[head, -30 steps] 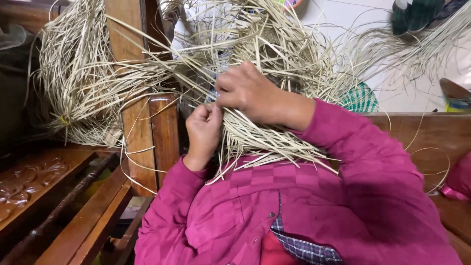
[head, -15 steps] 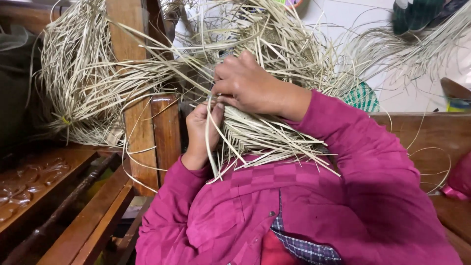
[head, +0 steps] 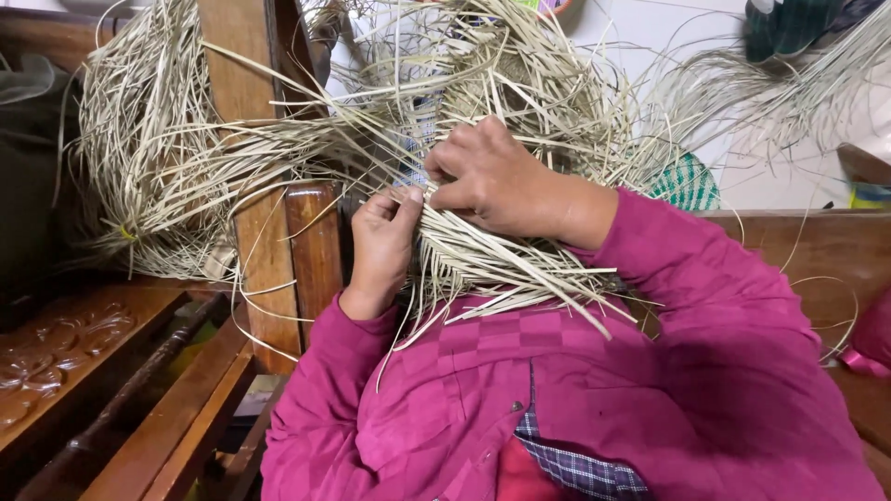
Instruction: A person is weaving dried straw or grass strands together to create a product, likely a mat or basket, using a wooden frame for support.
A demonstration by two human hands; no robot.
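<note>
Dark wooden furniture (head: 139, 371) fills the lower left of the frame, with an upright wooden post (head: 246, 121) rising toward the upper left and a pale wall behind at upper right. Pale straw strips (head: 483, 102) spread in a loose mass across the upper centre, with a bundled coil (head: 139, 176) hanging against the post at left.

The left hand (head: 382, 246), at centre, is closed with thumb and fingers pinching a gathered group of strips. The right hand (head: 497, 176), just beside and above it, is curled shut over the same strips where they cross.

Risk: the strips appear stiff and springy. If either pinch loosens, the gathered ends above the magenta sleeve (head: 650, 306) are likely to fan apart. Loose strands trailing over the post could snag and pull the work sideways.

Containers: a green woven basket (head: 687, 181) shows partly at centre right; its contents are hidden behind the straw.
</note>
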